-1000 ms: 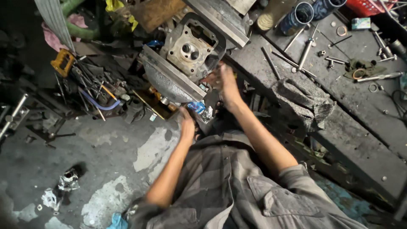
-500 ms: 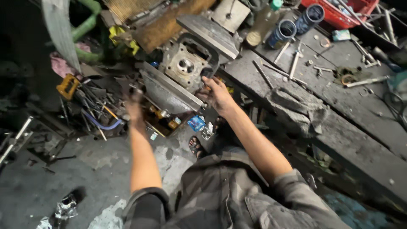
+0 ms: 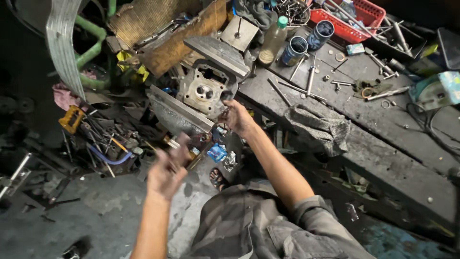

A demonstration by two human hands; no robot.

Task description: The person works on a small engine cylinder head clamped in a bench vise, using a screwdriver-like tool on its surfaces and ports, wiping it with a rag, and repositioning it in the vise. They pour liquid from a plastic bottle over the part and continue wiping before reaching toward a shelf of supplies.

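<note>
A grey metal cylinder head sits clamped between the jaws of a bench vise at the edge of a dark workbench. My right hand grips the head's lower right corner with its fingers pinched on the edge. Lower left of the vise, over the floor, my left hand is blurred. Its fingers curl around what looks like a thin rod-like tool. A grey patterned shirt fills the bottom of the view.
A grey rag, loose bolts, rods and wrenches lie on the bench. Two cans, a bottle and a red basket stand at the back. Tools and scrap are piled on the floor at the left. A sandalled foot shows below the vise.
My left hand went from under the vise out to the tool pile on the left, then came back lower and nearer, fingers curled. My right hand stayed on the cylinder head.
</note>
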